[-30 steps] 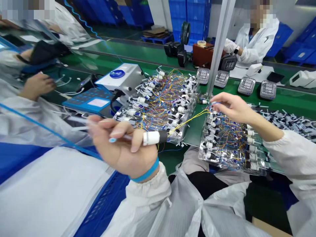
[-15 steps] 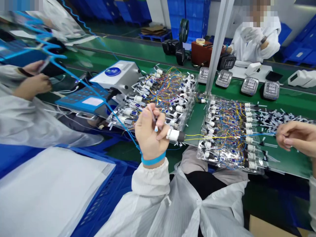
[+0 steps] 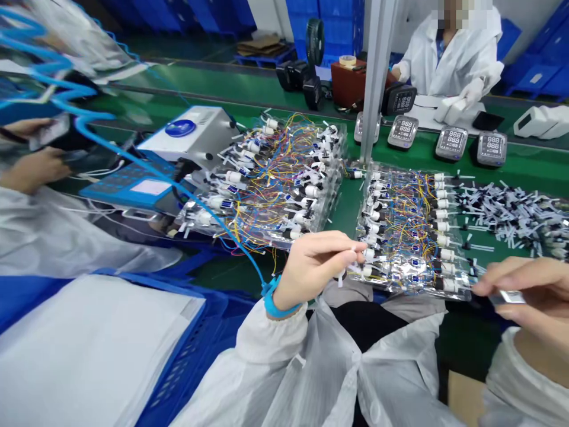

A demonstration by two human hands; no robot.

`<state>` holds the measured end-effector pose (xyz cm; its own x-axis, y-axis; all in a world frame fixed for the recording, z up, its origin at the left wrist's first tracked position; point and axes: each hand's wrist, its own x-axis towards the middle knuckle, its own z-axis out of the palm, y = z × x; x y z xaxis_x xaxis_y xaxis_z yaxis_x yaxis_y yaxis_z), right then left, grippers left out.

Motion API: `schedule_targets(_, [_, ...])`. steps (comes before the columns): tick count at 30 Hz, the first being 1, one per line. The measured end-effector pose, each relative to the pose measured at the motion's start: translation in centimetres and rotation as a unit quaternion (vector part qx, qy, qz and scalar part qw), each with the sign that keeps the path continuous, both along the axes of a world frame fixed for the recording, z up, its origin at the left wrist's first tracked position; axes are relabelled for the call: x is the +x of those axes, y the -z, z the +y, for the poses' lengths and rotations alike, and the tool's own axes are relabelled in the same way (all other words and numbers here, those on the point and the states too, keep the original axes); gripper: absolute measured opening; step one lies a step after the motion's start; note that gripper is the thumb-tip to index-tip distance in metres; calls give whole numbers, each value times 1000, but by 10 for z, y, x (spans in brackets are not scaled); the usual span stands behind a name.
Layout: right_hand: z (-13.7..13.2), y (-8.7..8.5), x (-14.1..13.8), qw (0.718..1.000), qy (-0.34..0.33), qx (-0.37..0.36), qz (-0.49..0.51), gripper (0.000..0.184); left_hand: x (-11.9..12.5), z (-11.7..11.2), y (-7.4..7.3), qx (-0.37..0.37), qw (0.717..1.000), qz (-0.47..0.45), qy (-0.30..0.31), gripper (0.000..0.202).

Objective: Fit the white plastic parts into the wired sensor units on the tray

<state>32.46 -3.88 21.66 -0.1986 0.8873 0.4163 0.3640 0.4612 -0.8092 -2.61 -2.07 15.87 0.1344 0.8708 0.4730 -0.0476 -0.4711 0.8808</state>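
Observation:
My left hand [image 3: 317,268] is closed in a pinch in front of the left edge of the wired tray. A short white plastic piece [image 3: 341,279] pokes down below its fingertips; most of what it grips is hidden. At the right, my right hand [image 3: 528,296] pinches a small silvery rectangular piece [image 3: 512,296] between thumb and fingers. Between the hands lies a clear plastic tray [image 3: 400,276] with rows of white cylindrical parts [image 3: 447,255], black-ended and joined by thin coloured wires. A blue wrist strap [image 3: 280,302] with a coiled cord circles my left wrist.
A second stack of wired trays [image 3: 280,178] lies left. White strips with black ends [image 3: 502,213] are heaped at the right. A metal post [image 3: 376,83] rises behind the trays, near several display units [image 3: 451,143]. Co-workers sit at left and across. A blue crate [image 3: 178,356] stands lower left.
My left hand has moved right and turned palm down; the white cylinder with yellow wires no longer shows in it. My right hand has come lower and nearer, now with a silvery piece visible.

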Motion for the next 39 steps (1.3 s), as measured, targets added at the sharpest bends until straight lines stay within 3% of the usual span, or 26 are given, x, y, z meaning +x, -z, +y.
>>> schedule_targets(3, [-4, 5, -37, 988, -150, 35, 14, 35, 15, -4, 0, 20, 999, 40, -16, 12])
schedule_targets(7, [-5, 20, -77, 992, -120, -16, 34, 37, 29, -8, 1, 32, 995, 74, -56, 10])
schedule_targets(12, [-1, 44, -104, 977, -114, -79, 164, 29, 29, -6, 3, 72, 993, 83, -39, 3])
schedule_targets(15, [3, 54, -111, 979, -111, -60, 161, 26, 29, -3, 7, 102, 992, 63, -28, 4])
schedule_targets(20, [6, 62, -115, 962, -129, -102, 219, 28, 31, -1, 16, 105, 994, 35, -15, 12])
schedule_targets(28, [9, 71, -117, 963, -127, -101, 216, 22, 35, -4, 27, 27, 999, -16, 14, 8])
schedule_targets(31, [9, 73, -117, 971, -103, -79, 200, 23, 37, -4, 30, 12, 1000, -24, 4, 6])
schedule_targets(39, [9, 72, -117, 993, -65, 1, 97, 32, 41, -4, 32, 69, 996, 25, -54, 11])
